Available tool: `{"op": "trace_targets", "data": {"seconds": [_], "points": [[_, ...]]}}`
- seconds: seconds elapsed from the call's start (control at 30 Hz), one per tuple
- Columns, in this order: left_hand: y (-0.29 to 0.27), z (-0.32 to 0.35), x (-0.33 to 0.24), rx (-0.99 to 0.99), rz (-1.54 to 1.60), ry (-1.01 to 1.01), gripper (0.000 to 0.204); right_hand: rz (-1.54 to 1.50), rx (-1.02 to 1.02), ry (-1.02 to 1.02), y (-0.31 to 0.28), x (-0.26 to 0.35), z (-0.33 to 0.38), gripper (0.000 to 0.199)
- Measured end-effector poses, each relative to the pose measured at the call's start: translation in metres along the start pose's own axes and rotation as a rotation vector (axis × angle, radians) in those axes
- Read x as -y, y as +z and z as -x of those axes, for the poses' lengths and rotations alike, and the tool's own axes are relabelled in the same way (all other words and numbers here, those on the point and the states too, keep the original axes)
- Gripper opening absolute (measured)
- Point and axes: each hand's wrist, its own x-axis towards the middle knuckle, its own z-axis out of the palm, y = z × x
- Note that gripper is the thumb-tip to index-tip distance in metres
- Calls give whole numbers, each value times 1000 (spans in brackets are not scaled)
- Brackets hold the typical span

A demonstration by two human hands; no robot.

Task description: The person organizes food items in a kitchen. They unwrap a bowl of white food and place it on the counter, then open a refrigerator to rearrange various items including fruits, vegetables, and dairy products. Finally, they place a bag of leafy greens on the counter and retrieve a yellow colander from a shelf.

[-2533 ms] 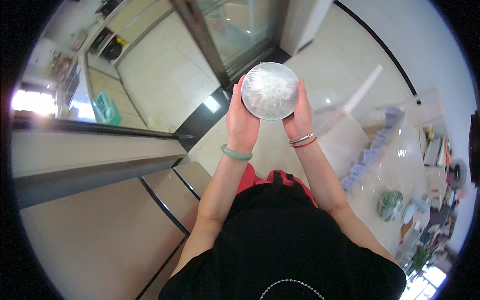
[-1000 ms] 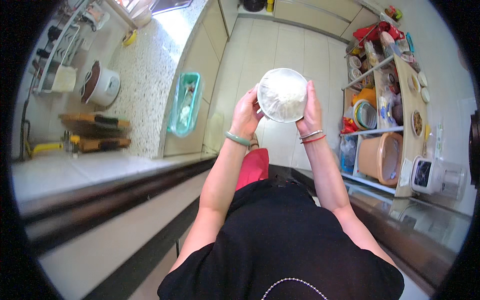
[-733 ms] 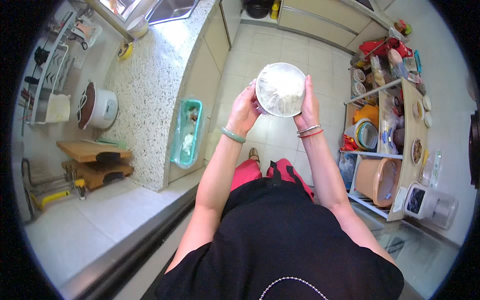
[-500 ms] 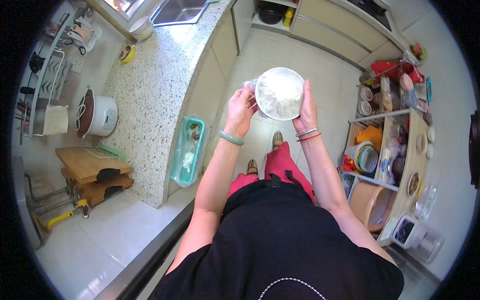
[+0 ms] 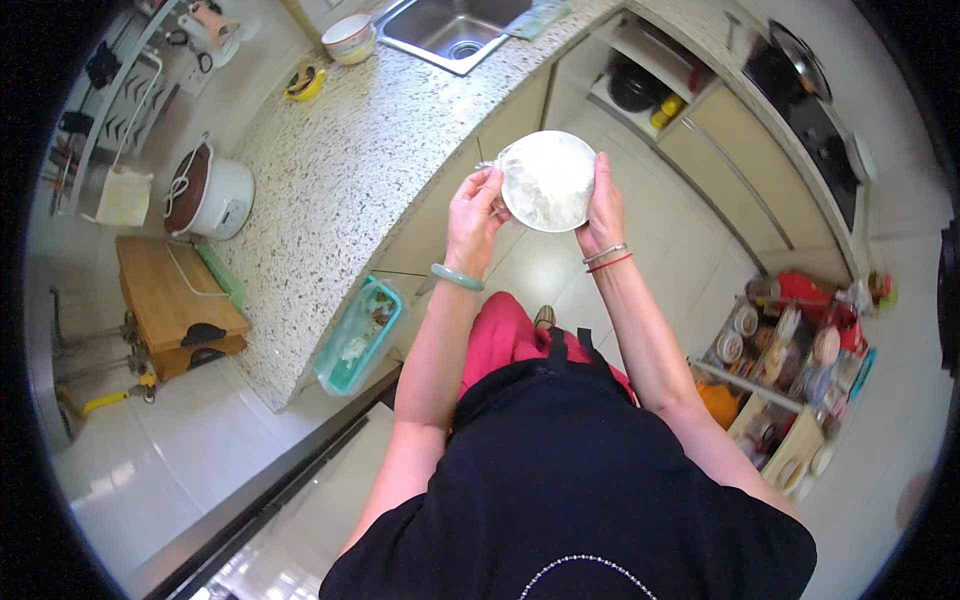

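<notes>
In front of me, above the floor, I hold a round white bowl with clear film stretched over its top. Something white shows through the film; what it is I cannot make out. My right hand grips the bowl's right side, thumb on the rim and fingers underneath. At the left rim my left hand has its fingers closed on a bunched edge of the plastic wrap. The underside of the bowl is hidden.
A speckled counter runs along my left, with a sink, stacked bowls and a white cooker. A green-rimmed bin hangs at its edge. A crowded shelf stands at right, a stove far right.
My body has turned toward the right, so the sink and stove show more and the shelf has slid lower. Both hands still hold the wrapped bowl, which sits slightly further left in view.
</notes>
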Motion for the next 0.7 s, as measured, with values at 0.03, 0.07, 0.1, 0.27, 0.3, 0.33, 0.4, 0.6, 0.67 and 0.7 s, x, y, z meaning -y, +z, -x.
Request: {"op": "trace_targets", "data": {"seconds": [0.03,0.07,0.1,0.27,0.3,0.33,0.4,0.6,0.67,0.7], "points": [[1,-9,-6,-56,-6,30,16,12,14,5,6,-5,-16,53],[3,-17,-13,-112,-13,58,16,23,28,9,13,-10,-31,53],[3,-27,-20,-166,-21,85,15,41,38,27,20,-15,-45,52],[-19,-84,-40,-353,-62,128,22,90,125,110,69,-46,-109,50],[-23,-96,-46,-404,-59,123,23,126,120,109,78,-56,-122,50],[-26,-109,-51,-418,-30,113,23,173,112,104,84,-64,-136,50],[-36,-134,-59,-445,28,92,24,252,114,99,96,-77,-165,50],[-78,-188,-85,-512,-15,51,24,346,168,141,144,-118,-220,52],[-86,-199,-88,-546,-9,88,26,376,149,141,154,-131,-231,51],[-93,-205,-82,-558,-15,120,26,391,141,142,158,-137,-236,51]]}}
